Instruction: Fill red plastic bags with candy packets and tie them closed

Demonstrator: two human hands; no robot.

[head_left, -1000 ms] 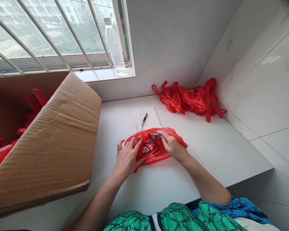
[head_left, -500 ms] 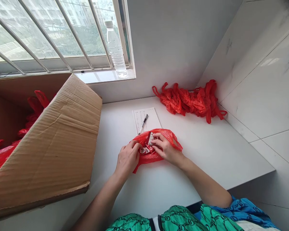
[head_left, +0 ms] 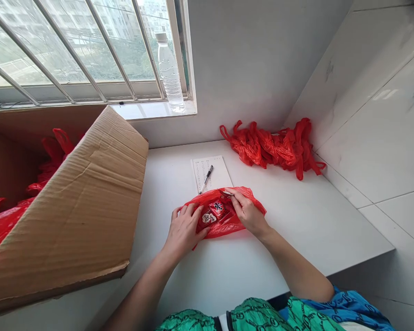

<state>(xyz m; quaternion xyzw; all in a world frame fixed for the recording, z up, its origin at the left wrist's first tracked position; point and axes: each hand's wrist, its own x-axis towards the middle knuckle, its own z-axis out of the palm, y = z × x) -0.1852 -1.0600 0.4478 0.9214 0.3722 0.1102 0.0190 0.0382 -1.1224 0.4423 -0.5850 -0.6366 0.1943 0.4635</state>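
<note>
A person's left hand (head_left: 183, 231) and right hand (head_left: 249, 215) work at a red plastic bag (head_left: 235, 224) lying flat on a white surface (head_left: 296, 234), below a window. Snack packets (head_left: 214, 212) with red wrappers and white lettering show at the bag's open mouth, between the two hands. The left hand's fingers (head_left: 190, 214) are spread open and press down on the near-left part of the bag. The right hand's fingers (head_left: 236, 200) lie close together along the bag's upper edge, though whether they pinch the plastic or only rest on it cannot be told.

Just beyond the bag, a sheet of lined notes (head_left: 212, 173) lies on the surface with a black-and-silver pen (head_left: 206, 179) on top, the bag's edge close to its lower corner. Farther right, a tangled bundle of red plastic bags (head_left: 269, 149) sits against the wall and white marble-look tile (head_left: 372, 119). To the left, an open cardboard box (head_left: 72, 207) holds more red bags (head_left: 2, 225), its large flap tilted up beside the work. A clear plastic water bottle (head_left: 169, 73) stands upright on the windowsill (head_left: 152, 110), behind a metal window grille (head_left: 72, 55). Green patterned clothing (head_left: 262, 316) shows at the bottom of the view.
</note>
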